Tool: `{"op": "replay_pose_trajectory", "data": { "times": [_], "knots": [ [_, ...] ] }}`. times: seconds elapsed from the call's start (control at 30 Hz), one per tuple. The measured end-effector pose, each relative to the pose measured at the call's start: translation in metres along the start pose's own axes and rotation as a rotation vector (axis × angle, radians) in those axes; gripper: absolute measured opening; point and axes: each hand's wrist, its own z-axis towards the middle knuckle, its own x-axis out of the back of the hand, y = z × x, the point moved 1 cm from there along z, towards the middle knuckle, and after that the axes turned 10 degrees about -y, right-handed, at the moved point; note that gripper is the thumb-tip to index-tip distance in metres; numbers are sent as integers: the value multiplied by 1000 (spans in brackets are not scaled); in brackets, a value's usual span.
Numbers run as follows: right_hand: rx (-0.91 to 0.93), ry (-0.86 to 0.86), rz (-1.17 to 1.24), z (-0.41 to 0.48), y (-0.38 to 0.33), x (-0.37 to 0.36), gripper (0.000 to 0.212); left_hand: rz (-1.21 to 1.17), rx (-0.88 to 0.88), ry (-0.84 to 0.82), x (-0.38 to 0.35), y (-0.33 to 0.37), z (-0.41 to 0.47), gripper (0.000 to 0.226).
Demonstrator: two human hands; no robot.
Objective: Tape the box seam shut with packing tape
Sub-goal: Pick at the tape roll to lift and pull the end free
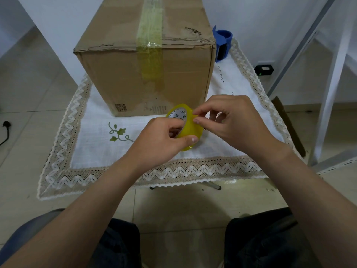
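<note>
A brown cardboard box (123, 74) stands on the cloth-covered table (96, 151). A strip of yellowish tape (150, 35) runs along its top seam and down the near face. In front of the box, my left hand (160, 140) grips a yellow roll of packing tape (190, 128), fingers through its core and thumb on the outer face. My right hand (229, 120) pinches at the roll's upper edge with thumb and forefinger, at the tape's surface.
A blue tape dispenser (222, 45) stands behind the box's right corner. The white cloth has a lace border (193, 171) hanging over the table's near edge. A small black device (264, 70) sits on the floor at right, a white metal frame (332, 74) beside it.
</note>
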Motion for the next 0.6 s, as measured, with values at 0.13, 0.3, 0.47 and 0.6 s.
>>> {"op": "replay_pose_trajectory", "data": {
  "times": [0.13,0.3,0.47,0.6],
  "knots": [
    [22,-9,-21,1,1,0,11,19,-6,-22,-1,0,0,22],
    [61,-62,-57,1,1,7,6,65,-6,-49,-1,1,0,32],
    [92,-91,-101,0,-1,11,7,104,-14,-68,-1,2,-1,28],
    [106,-74,-182,1,-2,7,9,170,-18,-63,-2,4,-1,34]
  ]
}}
